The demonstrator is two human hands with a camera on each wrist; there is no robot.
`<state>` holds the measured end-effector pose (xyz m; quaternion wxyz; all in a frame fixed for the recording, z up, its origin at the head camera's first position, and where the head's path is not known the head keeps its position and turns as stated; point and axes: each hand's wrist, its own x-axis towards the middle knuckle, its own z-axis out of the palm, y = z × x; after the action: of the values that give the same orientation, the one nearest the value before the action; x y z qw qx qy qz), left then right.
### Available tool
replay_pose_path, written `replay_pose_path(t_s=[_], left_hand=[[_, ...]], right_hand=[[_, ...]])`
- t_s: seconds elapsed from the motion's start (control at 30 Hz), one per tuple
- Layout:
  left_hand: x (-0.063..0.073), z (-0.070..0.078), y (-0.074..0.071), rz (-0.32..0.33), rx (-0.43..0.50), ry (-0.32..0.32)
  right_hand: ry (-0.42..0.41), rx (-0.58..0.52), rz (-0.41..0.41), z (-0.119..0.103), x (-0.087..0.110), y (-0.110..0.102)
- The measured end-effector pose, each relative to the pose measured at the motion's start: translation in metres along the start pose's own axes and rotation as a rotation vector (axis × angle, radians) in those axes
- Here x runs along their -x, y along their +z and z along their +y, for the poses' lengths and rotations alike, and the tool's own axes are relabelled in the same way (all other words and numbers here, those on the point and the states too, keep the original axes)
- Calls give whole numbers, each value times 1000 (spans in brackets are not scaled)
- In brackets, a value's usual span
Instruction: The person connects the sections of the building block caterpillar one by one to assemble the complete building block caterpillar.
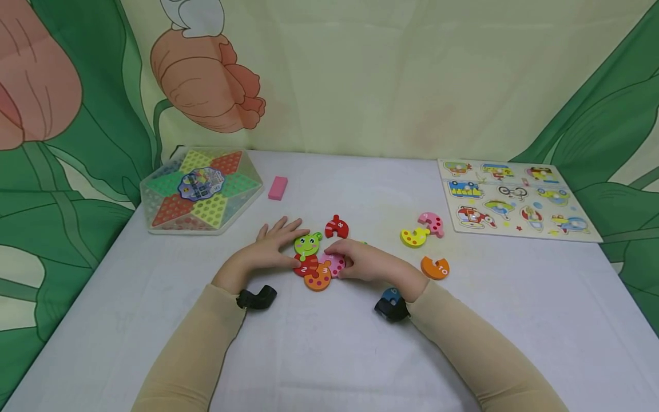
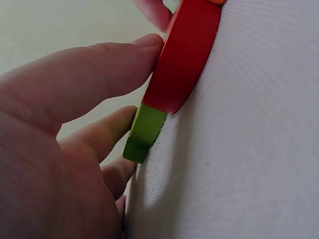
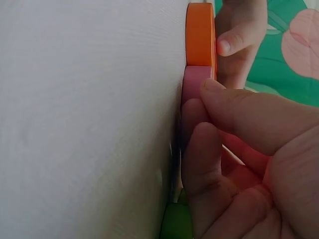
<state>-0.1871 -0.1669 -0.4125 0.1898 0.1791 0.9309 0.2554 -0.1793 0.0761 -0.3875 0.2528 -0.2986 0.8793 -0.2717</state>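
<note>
Several flat puzzle pieces form a caterpillar in the head view: a smiling green head piece (image 1: 307, 245), a red piece (image 1: 305, 266) marked 2, an orange piece (image 1: 317, 279) marked 3 and a pink piece (image 1: 337, 264) with dark dots. My left hand (image 1: 265, 252) has its fingers spread, thumb against the side of the red piece and a finger at the green head. With thumb and fingers, my right hand (image 1: 368, 264) pinches the pink piece, which sits against the orange one. Part of the pink piece is hidden under those fingers.
Above the caterpillar lies a loose red piece (image 1: 337, 227). To the right are yellow (image 1: 414, 237), pink (image 1: 432, 223) and orange (image 1: 435, 268) pieces; a blue piece (image 1: 391, 296) is partly covered by the right wrist camera. Farther back: a hexagonal game box (image 1: 203, 191), pink block (image 1: 277, 187) and picture board (image 1: 517, 200).
</note>
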Motion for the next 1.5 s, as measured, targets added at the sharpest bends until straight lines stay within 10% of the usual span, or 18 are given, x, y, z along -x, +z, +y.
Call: replay_pose_path(t_s=[0.57,1.07,1.5], left_hand=[[4,1,-2,-2,9,-15],[3,0,0,9,21,-11],[1,0,0,8,24,-15]], right_hand=[[23,-165,269,28,48,-44],[54,-159,78,49,49,-24],[56,-21,116,48,38,-20]])
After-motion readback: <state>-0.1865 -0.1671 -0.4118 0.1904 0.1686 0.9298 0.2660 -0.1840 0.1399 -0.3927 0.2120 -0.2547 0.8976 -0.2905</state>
